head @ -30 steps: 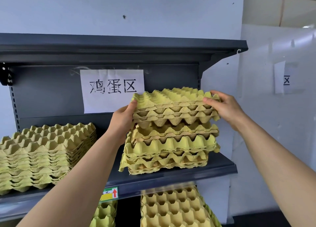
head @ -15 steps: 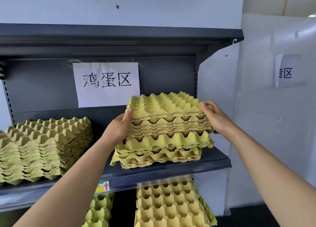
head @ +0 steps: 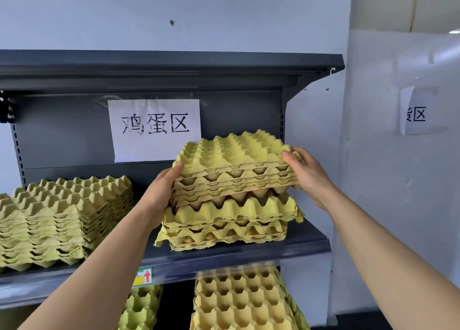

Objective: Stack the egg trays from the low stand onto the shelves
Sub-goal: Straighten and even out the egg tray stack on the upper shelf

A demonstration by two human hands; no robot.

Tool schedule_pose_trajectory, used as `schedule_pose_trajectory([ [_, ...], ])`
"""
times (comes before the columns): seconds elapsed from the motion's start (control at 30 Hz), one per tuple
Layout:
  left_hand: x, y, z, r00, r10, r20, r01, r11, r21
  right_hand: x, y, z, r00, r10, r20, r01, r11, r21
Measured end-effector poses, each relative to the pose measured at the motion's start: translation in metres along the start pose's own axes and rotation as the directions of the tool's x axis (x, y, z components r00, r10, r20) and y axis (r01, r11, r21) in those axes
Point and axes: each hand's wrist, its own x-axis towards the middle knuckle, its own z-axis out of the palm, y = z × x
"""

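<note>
Yellow-green moulded-pulp bundle of egg trays [head: 234, 160] gripped at both ends by two bare hands, over a pile on a shelf.

The left hand [head: 161, 192] clasps the bundle's left edge with the thumb hooked over the top rim; its other fingers are hidden. The right hand [head: 306, 170] curls its fingers over the right edge. Directly beneath the hands a lower pile of matching pulp trays [head: 231, 220] rests on the dark grey metal shelf [head: 249, 257], and the bundle's underside meets its peaks. Well left of the left hand stands a taller tray stack [head: 62, 220]. Above the left hand hangs a white paper sign [head: 154, 128]. Below both forearms, under the shelf, lie more pulp trays [head: 239, 302].
</note>
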Motion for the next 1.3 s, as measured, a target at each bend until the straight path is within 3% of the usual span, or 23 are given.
schedule_pose_trajectory([
  [0.27,-0.015,0.031,0.001,0.978,0.19,-0.086,-0.197,0.977,-0.085,0.0,-0.022,-0.002,0.999,-0.047,0.019,0.046,0.997,0.067],
  [0.43,-0.025,0.02,-0.008,0.988,0.116,-0.1,-0.12,0.992,-0.035,-0.01,-0.011,0.01,0.999,-0.017,0.044,0.014,0.998,0.057],
  [0.63,-0.029,0.017,-0.005,0.979,0.128,-0.156,-0.131,0.991,-0.007,-0.015,-0.007,0.014,0.999,0.026,0.044,-0.027,0.999,0.018],
  [0.87,-0.031,0.021,0.003,0.95,0.238,-0.204,-0.264,0.958,-0.113,-0.026,-0.021,0.01,1.0,0.006,-0.016,-0.005,0.999,0.05],
  [1.07,-0.029,0.02,0.007,0.972,0.199,-0.127,-0.216,0.967,-0.139,-0.045,-0.037,-0.007,1.0,-0.015,-0.025,0.017,0.999,0.048],
  [1.3,-0.033,0.027,0.023,0.974,0.025,-0.226,0.024,0.978,0.209,-0.07,-0.036,-0.001,1.0,0.014,0.022,-0.013,0.999,-0.031],
])
